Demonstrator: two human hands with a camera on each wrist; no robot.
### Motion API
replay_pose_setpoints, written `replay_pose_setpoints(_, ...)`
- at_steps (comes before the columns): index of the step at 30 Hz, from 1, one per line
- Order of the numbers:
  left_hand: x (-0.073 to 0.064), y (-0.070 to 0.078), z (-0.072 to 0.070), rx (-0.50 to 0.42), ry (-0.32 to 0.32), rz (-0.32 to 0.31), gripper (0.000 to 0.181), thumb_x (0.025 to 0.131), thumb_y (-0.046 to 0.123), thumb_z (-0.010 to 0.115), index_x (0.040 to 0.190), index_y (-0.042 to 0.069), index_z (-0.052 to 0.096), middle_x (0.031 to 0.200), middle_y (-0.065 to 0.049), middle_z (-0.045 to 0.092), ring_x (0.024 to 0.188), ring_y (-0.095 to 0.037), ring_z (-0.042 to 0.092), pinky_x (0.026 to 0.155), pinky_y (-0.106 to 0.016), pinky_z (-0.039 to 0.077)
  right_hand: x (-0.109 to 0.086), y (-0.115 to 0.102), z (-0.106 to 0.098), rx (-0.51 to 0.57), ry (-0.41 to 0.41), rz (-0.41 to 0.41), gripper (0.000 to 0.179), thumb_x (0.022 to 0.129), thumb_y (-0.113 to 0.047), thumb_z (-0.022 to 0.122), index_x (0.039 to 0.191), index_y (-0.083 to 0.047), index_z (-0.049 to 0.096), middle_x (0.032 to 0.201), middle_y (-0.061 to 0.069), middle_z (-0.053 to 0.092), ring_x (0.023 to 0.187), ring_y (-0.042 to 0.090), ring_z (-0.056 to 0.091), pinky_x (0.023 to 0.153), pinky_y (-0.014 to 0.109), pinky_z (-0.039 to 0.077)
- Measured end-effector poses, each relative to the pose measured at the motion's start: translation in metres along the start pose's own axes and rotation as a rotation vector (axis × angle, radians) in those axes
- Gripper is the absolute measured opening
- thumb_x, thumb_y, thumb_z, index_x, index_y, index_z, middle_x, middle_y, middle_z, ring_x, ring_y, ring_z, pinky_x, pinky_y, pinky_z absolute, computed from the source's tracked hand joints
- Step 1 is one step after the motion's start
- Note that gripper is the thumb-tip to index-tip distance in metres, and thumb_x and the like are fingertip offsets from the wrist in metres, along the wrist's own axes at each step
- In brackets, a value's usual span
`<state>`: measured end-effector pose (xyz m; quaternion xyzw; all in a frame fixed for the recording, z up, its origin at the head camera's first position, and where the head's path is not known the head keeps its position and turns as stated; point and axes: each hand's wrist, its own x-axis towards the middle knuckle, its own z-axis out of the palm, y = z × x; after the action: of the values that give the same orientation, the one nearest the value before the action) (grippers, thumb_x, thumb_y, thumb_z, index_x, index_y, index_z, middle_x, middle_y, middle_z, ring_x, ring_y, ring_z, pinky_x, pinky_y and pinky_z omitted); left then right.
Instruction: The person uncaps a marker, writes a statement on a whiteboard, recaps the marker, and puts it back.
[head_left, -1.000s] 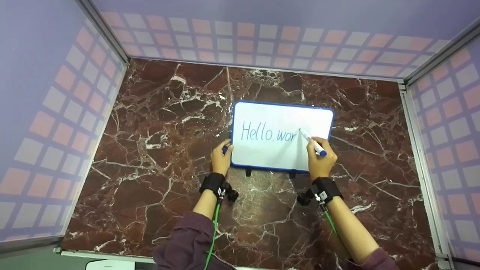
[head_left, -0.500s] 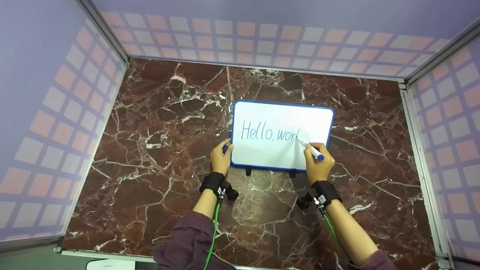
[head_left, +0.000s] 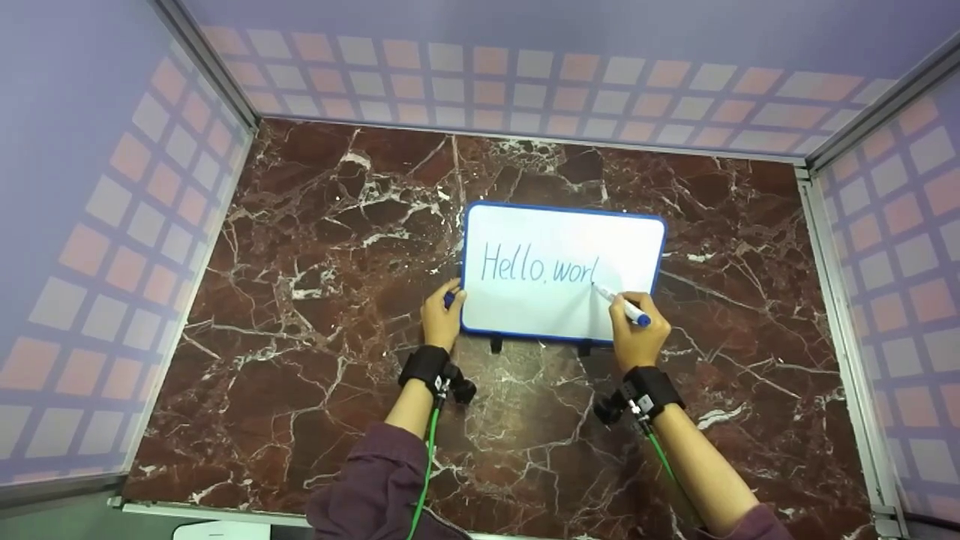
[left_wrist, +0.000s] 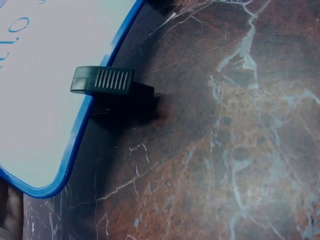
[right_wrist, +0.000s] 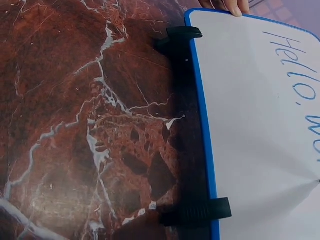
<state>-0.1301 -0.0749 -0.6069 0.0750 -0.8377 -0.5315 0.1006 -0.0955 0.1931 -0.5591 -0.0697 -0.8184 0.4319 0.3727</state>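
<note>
A whiteboard (head_left: 551,304) with a blue frame lies on the marbled tabletop, with "Hello, worl" handwritten across it in blue. My right hand (head_left: 642,334) pinches a white marker (head_left: 634,313) with a blue end, its tip at the foot of the letter "l". At the board's left edge, my left hand (head_left: 441,319) holds a small blue marker cap (head_left: 449,299) between thumb and fingers. Fingers of that hand (right_wrist: 232,6) also show at the board's edge in the right wrist view, while the marker itself is out of frame there.
Black clips (left_wrist: 102,80) grip the near edge of the board; the second clip (right_wrist: 200,211) shows in the right wrist view. Checkered panels (head_left: 487,90) wall the table at the back and both sides. Green cables (head_left: 427,469) run from the wrist cameras.
The marker tip has moved down from the top of the "l" to its foot, leaving that stroke on the board. My right hand has come slightly nearer; the left has stayed in place.
</note>
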Motion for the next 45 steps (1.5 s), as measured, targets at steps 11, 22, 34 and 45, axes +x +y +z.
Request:
replay_pose_setpoints(11, -0.0009, 0.0015, -0.0008, -0.006, 0.01, 0.007, 0.029, 0.086, 0.013, 0.061, 0.11, -0.004, 0.064, 0.102, -0.022, 0.069, 0.098, -0.034, 0.066, 0.088, -0.043, 0.049, 0.0082, 0.0055, -0.0063, -0.004, 0.055, 0.018, 0.011, 0.076, -0.005, 0.06, 0.073, 0.005, 0.064, 0.062, 0.018, 0.064, 0.061, -0.019, 0.044, 0.059, 0.005, 0.035)
replay_pose_setpoints(22, 0.0002, 0.002, -0.0007, 0.027, -0.022, -0.035, 0.03, 0.087, 0.012, 0.06, 0.114, 0.0, 0.064, 0.105, -0.019, 0.069, 0.099, -0.033, 0.065, 0.089, -0.043, 0.048, 0.0089, 0.0054, -0.0051, 0.009, 0.037, 0.008, 0.009, 0.078, -0.004, 0.064, 0.079, 0.003, 0.067, 0.068, 0.016, 0.067, 0.064, -0.014, 0.048, 0.061, 0.005, 0.036)
replay_pose_setpoints(34, -0.0005, 0.0027, -0.0017, 0.027, -0.021, -0.008, 0.03, 0.087, 0.013, 0.059, 0.113, -0.002, 0.063, 0.105, -0.02, 0.069, 0.089, -0.035, 0.065, 0.085, -0.045, 0.048, 0.0022, 0.006, -0.0057, -0.008, -0.006, -0.028, 0.008, 0.077, -0.004, 0.063, 0.077, 0.002, 0.067, 0.067, 0.015, 0.068, 0.063, -0.014, 0.047, 0.059, 0.004, 0.036)
replay_pose_setpoints(45, -0.0003, 0.003, -0.0011, 0.02, -0.008, -0.016, 0.029, 0.086, 0.013, 0.06, 0.111, -0.002, 0.064, 0.103, -0.02, 0.069, 0.099, -0.034, 0.065, 0.09, -0.044, 0.048, 0.0063, 0.0088, -0.0076, -0.017, 0.035, -0.013, 0.01, 0.077, -0.006, 0.063, 0.076, 0.003, 0.067, 0.067, 0.016, 0.068, 0.063, -0.015, 0.046, 0.061, 0.004, 0.036)
